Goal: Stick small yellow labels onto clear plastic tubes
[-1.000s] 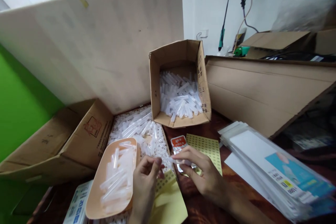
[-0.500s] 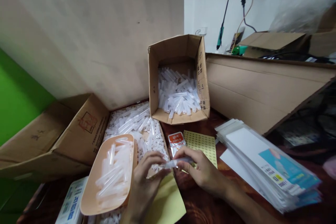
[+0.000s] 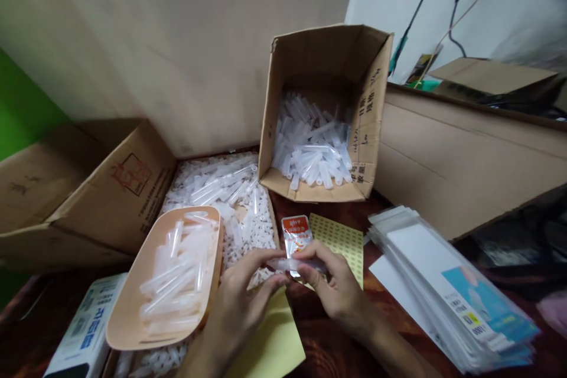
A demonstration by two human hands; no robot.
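A translucent plastic tube [image 3: 287, 264] lies level between my two hands, above the table. My right hand [image 3: 339, 283] pinches it between thumb and forefinger, covering part of its right side. My left hand [image 3: 245, 292] has its thumb and fingers closed around the tube's left end. Just behind the tube is a small red and silver packet [image 3: 296, 229]. A sheet of yellow dot stickers [image 3: 343, 242] lies by my right hand, and a plain yellow sheet [image 3: 272, 345] sits below my left wrist.
A peach tray [image 3: 116, 325] of tubes stands at left, over a shallow box of small white pieces [image 3: 257, 230]. Behind, a tilted cardboard box [image 3: 376, 130] holds more tubes. Another carton [image 3: 106, 201] stands far left. Stacked printed sleeves [image 3: 443, 283] lie at right.
My view has shifted, so the boxes sit differently in the picture. My left fingers have closed in on the tube's left end. My right hand keeps its pinch.
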